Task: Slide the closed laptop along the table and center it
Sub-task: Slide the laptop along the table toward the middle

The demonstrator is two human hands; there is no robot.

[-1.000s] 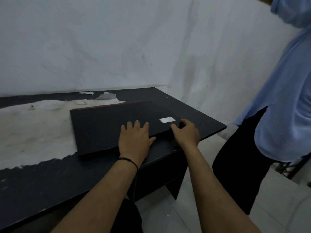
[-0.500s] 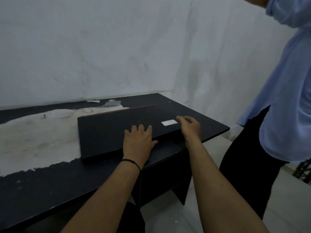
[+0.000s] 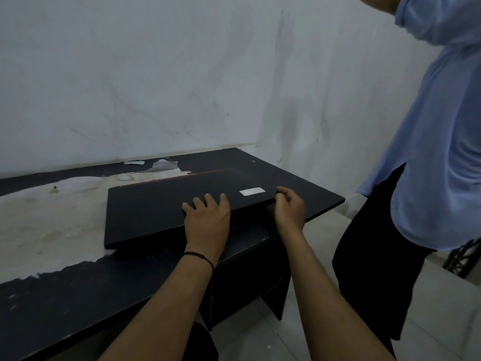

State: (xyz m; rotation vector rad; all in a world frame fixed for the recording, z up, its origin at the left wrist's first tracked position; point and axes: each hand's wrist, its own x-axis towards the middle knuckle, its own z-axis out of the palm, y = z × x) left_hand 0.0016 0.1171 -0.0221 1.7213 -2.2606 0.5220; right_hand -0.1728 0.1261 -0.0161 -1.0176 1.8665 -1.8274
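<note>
A closed black laptop (image 3: 156, 212) with a small white sticker (image 3: 252, 191) lies flat on the black table (image 3: 65, 303), toward its right half. My left hand (image 3: 207, 217) presses palm-down on the lid near the laptop's front edge, fingers spread; a black band circles the wrist. My right hand (image 3: 290, 209) holds the laptop's near right corner, fingers curled over the edge beside the sticker.
The tabletop has a large worn whitish patch (image 3: 39, 225) on the left and torn paper bits (image 3: 161, 165) near the wall. The table's right edge (image 3: 338, 201) lies just beyond the laptop. A person in a light blue shirt (image 3: 437, 152) stands close at the right.
The laptop sits a little further left of the table's right edge than before. My right hand has shifted from flat at the corner to curled on it. My left palm stays on the lid.
</note>
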